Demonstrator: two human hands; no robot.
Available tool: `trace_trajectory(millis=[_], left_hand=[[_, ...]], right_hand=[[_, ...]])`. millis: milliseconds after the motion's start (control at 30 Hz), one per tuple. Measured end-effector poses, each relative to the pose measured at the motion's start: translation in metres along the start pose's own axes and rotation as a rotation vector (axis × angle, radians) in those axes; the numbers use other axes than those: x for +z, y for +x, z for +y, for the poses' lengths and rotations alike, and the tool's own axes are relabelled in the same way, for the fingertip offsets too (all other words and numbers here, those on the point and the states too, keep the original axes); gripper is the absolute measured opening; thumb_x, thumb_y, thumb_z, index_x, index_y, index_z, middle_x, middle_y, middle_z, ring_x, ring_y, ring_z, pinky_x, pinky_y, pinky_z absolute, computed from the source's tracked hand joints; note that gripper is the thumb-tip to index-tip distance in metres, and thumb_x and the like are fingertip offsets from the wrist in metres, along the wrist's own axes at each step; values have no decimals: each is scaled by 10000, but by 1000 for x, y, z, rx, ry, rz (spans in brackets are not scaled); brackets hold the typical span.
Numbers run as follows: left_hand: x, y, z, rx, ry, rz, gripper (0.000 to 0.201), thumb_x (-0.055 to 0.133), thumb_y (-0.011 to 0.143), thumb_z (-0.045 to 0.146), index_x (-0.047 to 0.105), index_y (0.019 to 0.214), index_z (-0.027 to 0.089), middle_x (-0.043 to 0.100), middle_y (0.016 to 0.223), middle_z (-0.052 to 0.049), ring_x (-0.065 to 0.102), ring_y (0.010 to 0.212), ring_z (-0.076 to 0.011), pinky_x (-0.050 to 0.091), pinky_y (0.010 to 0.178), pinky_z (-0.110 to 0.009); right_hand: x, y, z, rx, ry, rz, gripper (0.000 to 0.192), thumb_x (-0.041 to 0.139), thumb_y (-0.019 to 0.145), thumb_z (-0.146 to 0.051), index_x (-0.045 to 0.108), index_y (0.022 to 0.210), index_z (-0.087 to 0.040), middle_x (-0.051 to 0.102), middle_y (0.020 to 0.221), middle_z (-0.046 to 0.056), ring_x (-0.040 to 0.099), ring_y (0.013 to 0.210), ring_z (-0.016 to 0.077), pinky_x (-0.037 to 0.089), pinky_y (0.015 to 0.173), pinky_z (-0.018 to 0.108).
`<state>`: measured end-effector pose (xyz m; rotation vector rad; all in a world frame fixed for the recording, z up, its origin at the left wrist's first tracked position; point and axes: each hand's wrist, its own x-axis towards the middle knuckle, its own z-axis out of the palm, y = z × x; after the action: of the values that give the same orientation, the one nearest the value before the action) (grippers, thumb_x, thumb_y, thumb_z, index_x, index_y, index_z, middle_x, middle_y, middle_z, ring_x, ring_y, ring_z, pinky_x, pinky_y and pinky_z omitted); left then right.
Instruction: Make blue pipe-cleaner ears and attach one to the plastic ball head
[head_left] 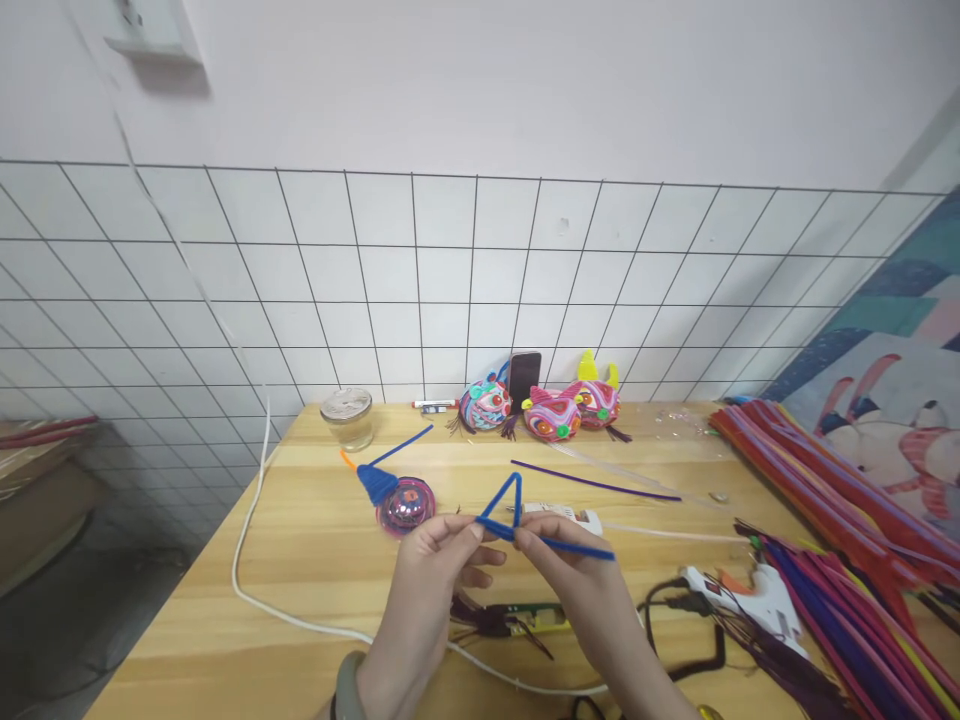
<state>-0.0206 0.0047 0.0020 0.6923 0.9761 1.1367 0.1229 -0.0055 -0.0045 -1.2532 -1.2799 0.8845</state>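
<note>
A blue pipe cleaner (501, 497) is bent into a narrow triangle, with a straight tail running off to the right. At the triangle's lower left corner, my left hand (442, 565) pinches it between thumb and fingers. My right hand (574, 575) grips the lower right corner, where the tail begins. Beyond my left hand lies a flat blue pipe-cleaner triangle (376, 484) with an orange tip and a long blue stem. It touches a round coiled pink and purple piece (406, 506) with a shiny dome.
Colourful coiled animal figures (551, 413) and a phone (524, 378) stand by the tiled wall. A glass cup (346, 418) is at the back left. On the right are a white glue gun (746, 598) and pipe-cleaner bundles (832, 620). A white cable (285, 620) crosses the table.
</note>
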Motion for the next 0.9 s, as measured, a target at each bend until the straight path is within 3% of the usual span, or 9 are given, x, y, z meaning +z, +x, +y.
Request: trace_trajectory(millis=[200, 900], left_hand=[[0, -3, -3, 6, -37, -26, 137, 672, 674, 245, 624, 733, 130, 681, 668, -47, 640, 598, -139, 443, 480, -184], [4, -7, -4, -78, -154, -106, 116, 681, 673, 224, 649, 746, 139, 690, 728, -50, 634, 588, -122, 435, 459, -160]], right_hand=[[3, -4, -4, 145, 72, 25, 189, 670, 676, -343, 647, 606, -169, 666, 623, 26, 589, 637, 176, 452, 617, 267], [4, -6, -5, 133, 137, 114, 196, 705, 620, -344, 617, 580, -174, 666, 588, 37, 603, 615, 192, 472, 608, 297]])
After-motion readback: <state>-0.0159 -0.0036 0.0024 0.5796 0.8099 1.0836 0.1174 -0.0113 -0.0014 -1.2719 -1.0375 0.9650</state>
